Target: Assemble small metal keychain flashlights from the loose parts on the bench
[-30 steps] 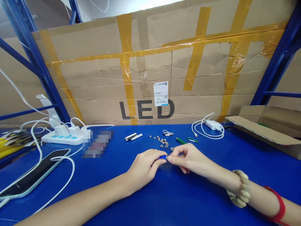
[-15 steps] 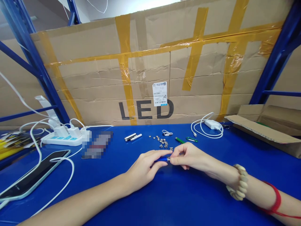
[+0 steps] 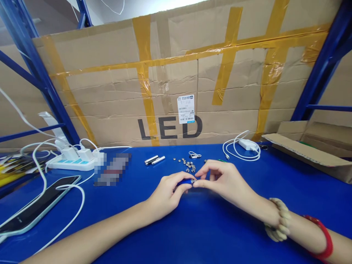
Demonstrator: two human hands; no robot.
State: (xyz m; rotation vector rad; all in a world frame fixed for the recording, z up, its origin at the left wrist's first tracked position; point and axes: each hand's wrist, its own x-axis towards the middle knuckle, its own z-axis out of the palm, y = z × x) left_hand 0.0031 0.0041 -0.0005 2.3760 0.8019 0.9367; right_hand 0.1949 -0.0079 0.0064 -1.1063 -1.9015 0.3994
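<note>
My left hand [image 3: 168, 191] is closed around a slim blue metal tube [image 3: 184, 182], its thumb below and fingers above. At the tube's right end, the thumb and forefinger of my right hand [image 3: 220, 176] pinch a small silver end piece [image 3: 193, 181]; its exact shape is too small to make out. Just beyond my hands lies a loose group of small round silver pieces [image 3: 189, 164]. Behind my right hand a bit of a green clip [image 3: 222, 160] shows, mostly covered.
Two silver tubes [image 3: 154, 160] lie farther back, left of a short white cord [image 3: 194, 155]. A white adapter with cable [image 3: 249, 145] and an open cardboard box [image 3: 305, 156] are at right. At left are a power strip [image 3: 73, 164] and a phone [image 3: 41, 203] with trailing cables.
My right hand has turned, its knuckles raised and fingers more spread, now covering most of the green things. The blue tube and both fingertips have shifted slightly left.
</note>
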